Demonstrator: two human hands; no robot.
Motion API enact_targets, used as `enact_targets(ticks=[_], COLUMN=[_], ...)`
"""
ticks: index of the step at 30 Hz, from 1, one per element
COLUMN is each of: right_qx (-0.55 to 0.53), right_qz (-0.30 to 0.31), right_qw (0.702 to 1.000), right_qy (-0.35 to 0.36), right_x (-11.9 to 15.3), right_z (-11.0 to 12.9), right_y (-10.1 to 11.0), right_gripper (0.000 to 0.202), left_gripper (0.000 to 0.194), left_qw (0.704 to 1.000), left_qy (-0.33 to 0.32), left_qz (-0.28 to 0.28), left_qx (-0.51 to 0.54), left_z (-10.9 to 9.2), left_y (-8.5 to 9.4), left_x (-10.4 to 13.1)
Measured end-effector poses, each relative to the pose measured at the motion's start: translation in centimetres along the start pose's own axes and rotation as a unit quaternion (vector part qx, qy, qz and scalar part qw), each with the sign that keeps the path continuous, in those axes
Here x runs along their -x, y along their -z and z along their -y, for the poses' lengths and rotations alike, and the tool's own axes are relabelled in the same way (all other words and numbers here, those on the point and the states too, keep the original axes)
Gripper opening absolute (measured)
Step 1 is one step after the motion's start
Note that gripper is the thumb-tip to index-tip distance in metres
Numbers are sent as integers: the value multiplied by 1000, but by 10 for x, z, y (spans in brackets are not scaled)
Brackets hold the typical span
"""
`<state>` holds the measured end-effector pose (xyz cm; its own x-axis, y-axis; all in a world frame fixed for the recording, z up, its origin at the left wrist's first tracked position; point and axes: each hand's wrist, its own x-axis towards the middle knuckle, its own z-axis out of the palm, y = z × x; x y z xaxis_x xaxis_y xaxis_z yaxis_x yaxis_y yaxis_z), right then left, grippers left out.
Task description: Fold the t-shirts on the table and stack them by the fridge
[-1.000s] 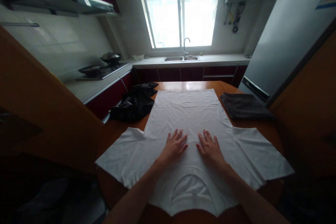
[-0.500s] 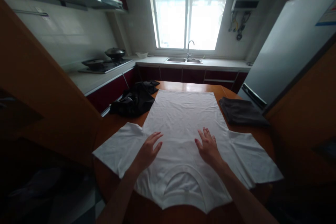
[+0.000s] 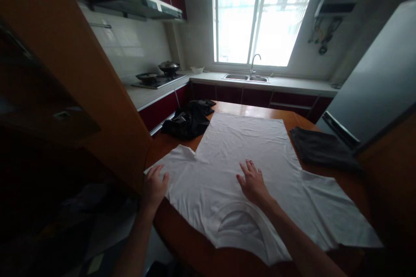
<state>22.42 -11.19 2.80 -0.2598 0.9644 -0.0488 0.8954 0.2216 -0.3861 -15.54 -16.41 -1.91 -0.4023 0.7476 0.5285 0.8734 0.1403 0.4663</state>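
Observation:
A white T-shirt [image 3: 247,147] lies spread out with its neck opening towards me and its hem towards the window. Over the end of its left sleeve rests my left hand [image 3: 156,186], thumb apart from the fingers, gripping nothing that I can see. My right hand [image 3: 252,181] is laid palm down above the collar, fingers stretched out on the fabric. Wrinkles run across the chest, and the upper edge of the left sleeve is slightly folded by the armpit.
Beneath the shirt is a wooden table [image 3: 182,233] with a rounded edge. A crumpled black garment [image 3: 188,120] lies at its back left, and a folded dark grey cloth [image 3: 321,149] at the right. Beyond stand a counter with a sink [image 3: 237,77], a stove [image 3: 159,81] and a fridge [image 3: 380,78].
My left hand has moved left from the shirt's chest to the left sleeve's end. My right hand stays on the chest. The view has turned left, shifting the room rightwards.

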Motion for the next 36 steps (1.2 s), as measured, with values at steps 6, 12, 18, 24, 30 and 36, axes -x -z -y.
enact_targets(ticks=[6, 12, 18, 24, 30, 36], right_qx=[22, 42, 67, 90, 96, 97], right_qz=[10, 6, 0, -46, -43, -45], right_qw=[1000, 999, 998, 994, 994, 993], right_qy=[5, 8, 18, 38, 39, 39], right_x=[-11, -18, -14, -4, -3, -3], right_z=[3, 7, 6, 1, 1, 2], right_y=[-14, -29, -41, -51, -51, -49], right_gripper=[56, 55, 52, 54, 55, 55], left_gripper=[57, 53, 53, 51, 50, 51], left_qw=[999, 998, 996, 993, 992, 993], left_qy=[23, 38, 63, 104, 114, 108], left_qz=[-12, -33, -44, -52, -25, -34], left_qx=[-36, -35, -38, -30, -43, -40], left_z=[25, 29, 38, 38, 47, 51], left_y=[-7, -9, -4, -6, -8, -12], left_x=[17, 25, 23, 20, 20, 22])
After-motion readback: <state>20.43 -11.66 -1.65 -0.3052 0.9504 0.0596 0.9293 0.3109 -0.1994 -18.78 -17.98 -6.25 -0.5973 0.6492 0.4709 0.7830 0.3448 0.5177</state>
